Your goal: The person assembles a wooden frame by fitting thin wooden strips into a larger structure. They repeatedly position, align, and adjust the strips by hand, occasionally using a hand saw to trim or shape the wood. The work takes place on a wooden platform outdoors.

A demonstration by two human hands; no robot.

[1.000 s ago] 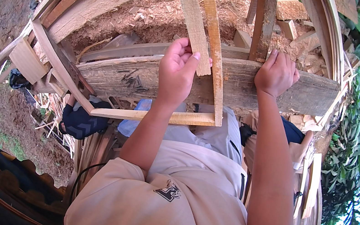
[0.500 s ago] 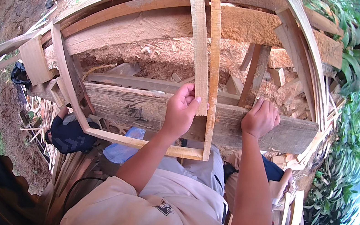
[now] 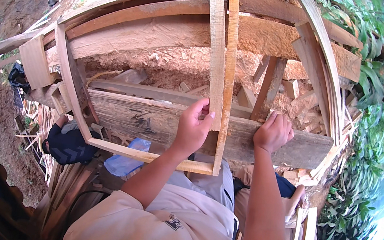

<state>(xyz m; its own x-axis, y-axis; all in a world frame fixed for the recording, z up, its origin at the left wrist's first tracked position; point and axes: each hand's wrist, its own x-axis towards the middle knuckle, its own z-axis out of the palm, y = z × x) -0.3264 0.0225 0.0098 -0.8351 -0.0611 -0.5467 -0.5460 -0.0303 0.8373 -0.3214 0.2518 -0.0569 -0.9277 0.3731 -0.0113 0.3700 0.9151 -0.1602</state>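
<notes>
My left hand [image 3: 194, 126] is pinched at the lower end of a pale wooden strip [image 3: 217, 55], thumb along its left edge. Close beside that strip on the right runs a narrower, yellowish strip [image 3: 229, 66], whose lower end meets the near bar of a light wooden frame [image 3: 114, 148]. Beneath the frame, a broad weathered plank [image 3: 157, 122] with dark scribbled marks stretches from left to right. My right hand [image 3: 273, 133] rests at the plank's upper edge, fingers curled together; what they hold, if anything, is hidden.
Thick rough-sawn beams [image 3: 263, 34] cross beyond the plank, above wood shavings and offcuts. A short brown post [image 3: 270, 84] stands near my right hand. A person in dark clothing [image 3: 69, 146] is low at the left, near a blue plastic bag [image 3: 125, 157]. Leafy plants [image 3: 368, 159] border the right.
The view has shifted slightly, so the wood and both hands sit a little lower. My left hand stays at the strip's end and my right hand at the plank's edge.
</notes>
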